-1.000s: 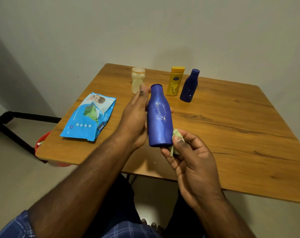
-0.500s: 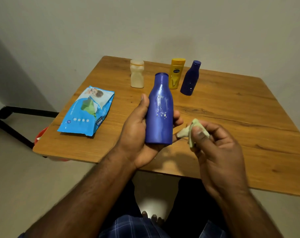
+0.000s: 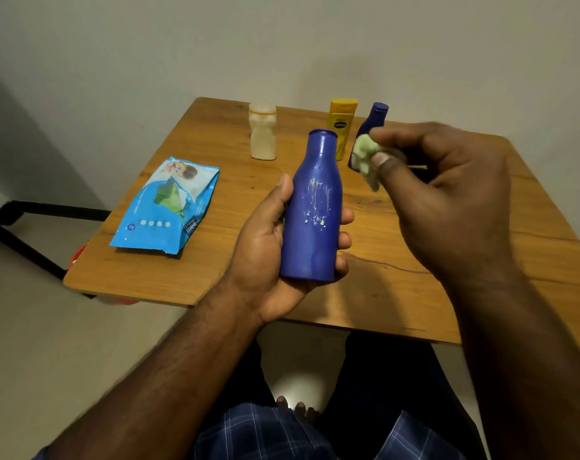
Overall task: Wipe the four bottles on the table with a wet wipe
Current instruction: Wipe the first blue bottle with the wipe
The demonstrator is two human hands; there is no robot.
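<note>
Over wooden table: left hand grip wrapped round blue bottle, right hand pinching wet wipe.

wipes pack: "mee", "72" | yellow bottle: label unreadable

One head-worn view looks forward and down, close over the left hand and right hand, with the wooden table beyond them.

Red object under the table's left edge, black bar along the wall's foot beyond
</note>
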